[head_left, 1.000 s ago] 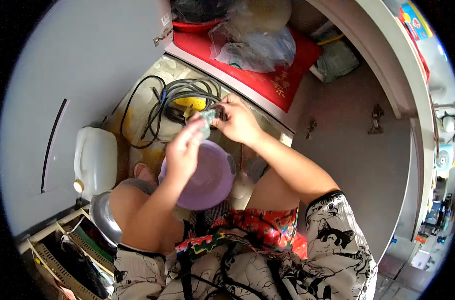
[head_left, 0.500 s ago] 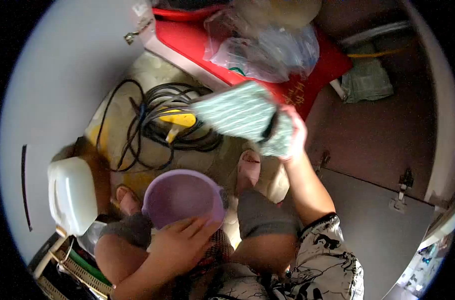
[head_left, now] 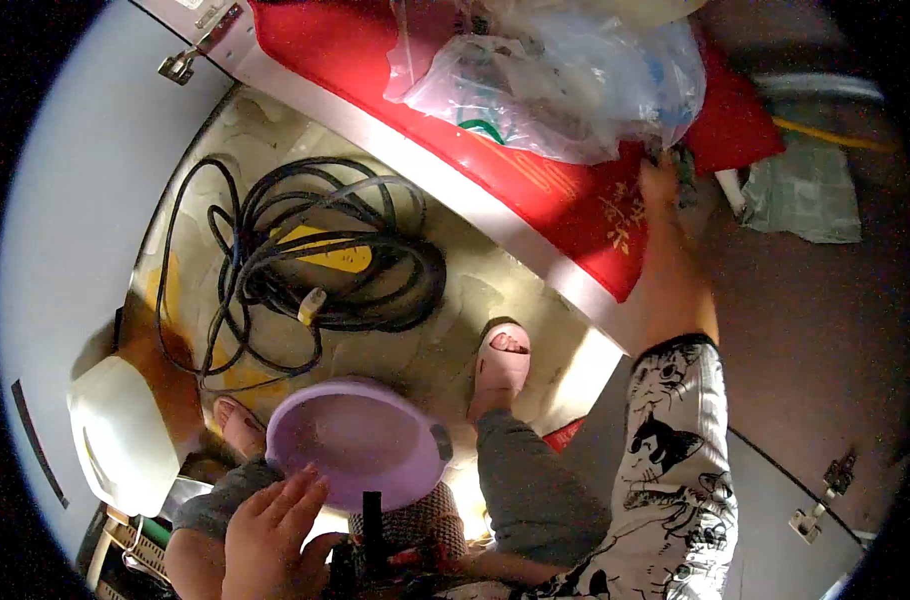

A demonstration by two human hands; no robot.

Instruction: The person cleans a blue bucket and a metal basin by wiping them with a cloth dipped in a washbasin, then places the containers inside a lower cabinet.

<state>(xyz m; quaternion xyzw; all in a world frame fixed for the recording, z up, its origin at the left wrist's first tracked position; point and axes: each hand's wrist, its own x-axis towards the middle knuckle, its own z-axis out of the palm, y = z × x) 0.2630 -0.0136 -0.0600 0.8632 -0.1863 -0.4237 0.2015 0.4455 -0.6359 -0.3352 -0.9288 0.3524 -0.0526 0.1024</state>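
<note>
My left hand (head_left: 270, 535) is low in the head view, fingers stretched out, by the near rim of a purple basin (head_left: 425, 470). It holds nothing that I can see. My right hand (head_left: 660, 180) reaches into the open cabinet, at the edge of a red mat (head_left: 585, 245) with gold lettering. Its fingers are mostly hidden in shadow. A small dark greenish thing (head_left: 686, 178) shows beside them; whether they grip it I cannot tell. Clear plastic bags (head_left: 565, 100) lie on the mat just above that hand. To its right lies a grey-green folded piece (head_left: 805, 190).
On the floor a coiled black cable (head_left: 415, 285) lies around a yellow block (head_left: 340, 255). A white plastic jug (head_left: 125, 435) stands at the left. The cabinet's pale front edge (head_left: 495, 225) crosses the view. A hinged door (head_left: 775, 500) hangs at lower right.
My right hand has moved up and right into the cabinet; the green-and-white striped piece it held is no longer plainly seen. My left hand has shifted left and down. The view has shifted.
</note>
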